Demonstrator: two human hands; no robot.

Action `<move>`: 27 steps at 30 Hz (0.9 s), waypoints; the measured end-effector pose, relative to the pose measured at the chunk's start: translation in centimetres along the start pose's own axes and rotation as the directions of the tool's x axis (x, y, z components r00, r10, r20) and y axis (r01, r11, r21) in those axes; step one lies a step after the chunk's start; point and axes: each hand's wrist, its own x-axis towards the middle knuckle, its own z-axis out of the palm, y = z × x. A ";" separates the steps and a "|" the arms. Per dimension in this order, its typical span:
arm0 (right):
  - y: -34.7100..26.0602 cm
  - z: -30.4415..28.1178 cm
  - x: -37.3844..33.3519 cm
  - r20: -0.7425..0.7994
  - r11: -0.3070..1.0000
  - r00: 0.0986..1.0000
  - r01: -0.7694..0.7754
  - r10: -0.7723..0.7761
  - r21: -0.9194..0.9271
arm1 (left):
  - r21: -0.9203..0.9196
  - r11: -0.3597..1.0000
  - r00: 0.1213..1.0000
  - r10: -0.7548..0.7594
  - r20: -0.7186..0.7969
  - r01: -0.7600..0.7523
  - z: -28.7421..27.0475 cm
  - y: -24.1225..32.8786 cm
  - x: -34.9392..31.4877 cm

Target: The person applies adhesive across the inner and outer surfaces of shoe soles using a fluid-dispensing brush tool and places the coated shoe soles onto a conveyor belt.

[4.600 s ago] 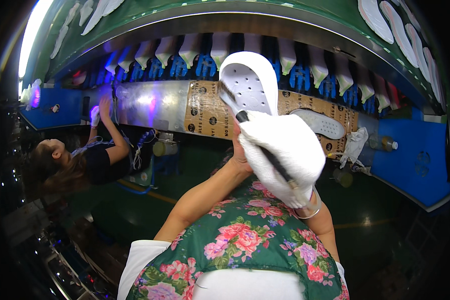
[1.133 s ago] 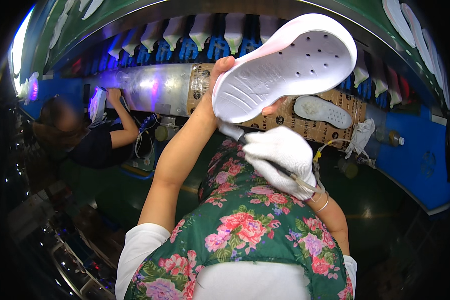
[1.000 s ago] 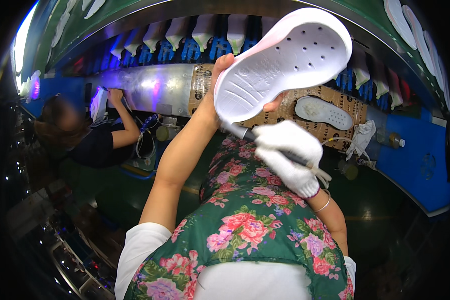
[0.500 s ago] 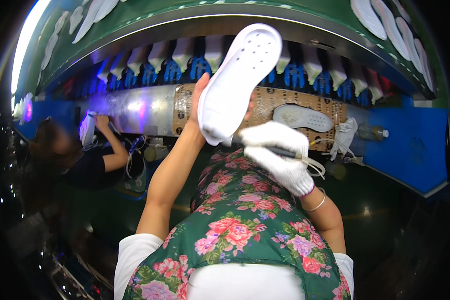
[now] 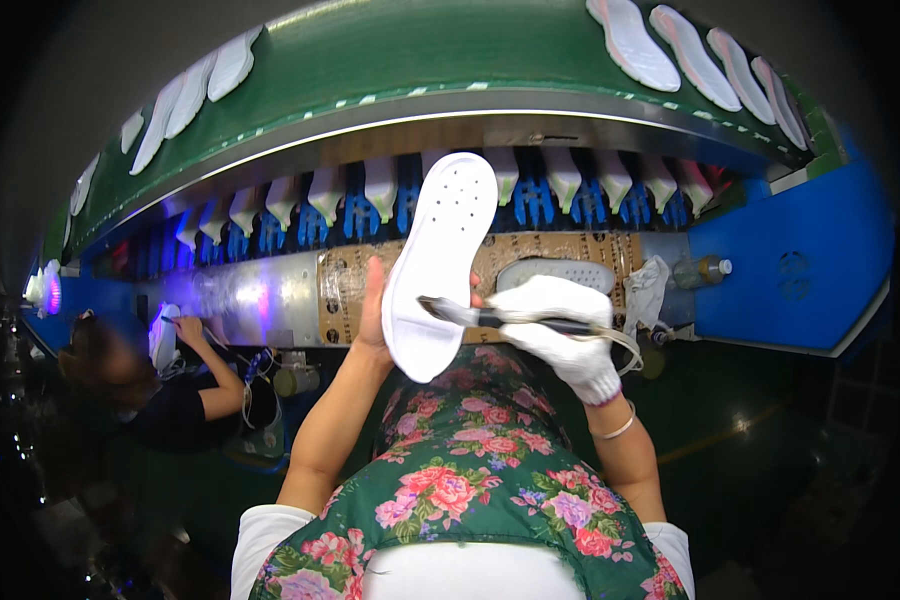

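My left hand (image 5: 373, 308) is bare and holds a white shoe sole (image 5: 438, 262) upright by its edge, the perforated face toward me. My right hand (image 5: 562, 330), in a white glove, grips a brush (image 5: 460, 313) whose tip touches the lower part of the sole. Both hands are raised above my lap, over a green flowered apron (image 5: 470, 480). Behind the gloved hand a second white sole (image 5: 555, 273) lies flat on a brown cardboard-covered ledge (image 5: 345, 290).
A green conveyor (image 5: 420, 60) curves overhead with white soles (image 5: 630, 40) on top and a row of white pieces on blue holders (image 5: 530, 195) beneath. A seated person (image 5: 160, 390) works at the left. A rag (image 5: 648, 290) and a bottle (image 5: 698, 270) sit at the right.
The sole has turned from lying broadside to standing upright and has come lower, nearer my lap. My gloved hand has brought the brush against its lower part.
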 end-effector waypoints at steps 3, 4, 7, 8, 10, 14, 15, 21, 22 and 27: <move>1.2 -2.4 -2.8 -0.317 0.913 0.946 0.070 0.066 0.402 | 0.163 0.986 0.956 -0.071 0.284 0.025 2.0 2.0 1.3; 1.2 -3.2 -3.5 -0.399 0.863 0.911 0.116 0.104 0.491 | 0.235 0.972 0.922 -0.107 0.373 0.018 3.0 2.9 2.7; 2.3 -3.9 -5.6 -0.511 0.894 0.796 -0.084 0.326 0.440 | 0.121 0.992 0.830 -0.047 0.555 -0.025 4.8 3.9 9.7; 2.5 -3.5 -5.6 -0.500 0.884 0.782 -0.134 0.372 0.448 | 0.068 0.995 0.828 0.023 0.560 -0.073 6.2 4.4 12.2; 3.6 -2.7 -5.6 -0.491 0.904 0.788 -0.187 0.372 0.385 | -0.126 0.991 0.932 0.084 0.353 -0.041 8.5 5.0 17.2; 6.4 -0.5 -6.4 -0.462 0.900 0.786 -0.270 0.411 0.342 | -0.086 0.994 0.993 0.078 0.089 -0.070 8.8 4.0 24.2; 6.9 -0.4 -6.6 -0.459 0.904 0.787 -0.290 0.412 0.315 | 0.016 0.999 0.998 0.045 0.044 -0.046 10.0 3.1 23.1; 9.0 0.4 -6.7 -0.430 0.864 0.767 -0.318 0.477 0.391 | 0.375 0.899 0.963 0.263 -0.052 -0.226 7.9 6.7 16.4; 9.4 0.4 -6.4 -0.423 0.851 0.756 -0.337 0.499 0.402 | 0.476 0.824 0.931 0.364 -0.032 -0.306 6.5 9.3 16.2; 9.5 2.0 -5.4 -0.366 0.836 0.770 -0.378 0.523 0.398 | 0.992 -0.121 0.233 0.965 0.122 -0.016 -3.5 25.0 14.9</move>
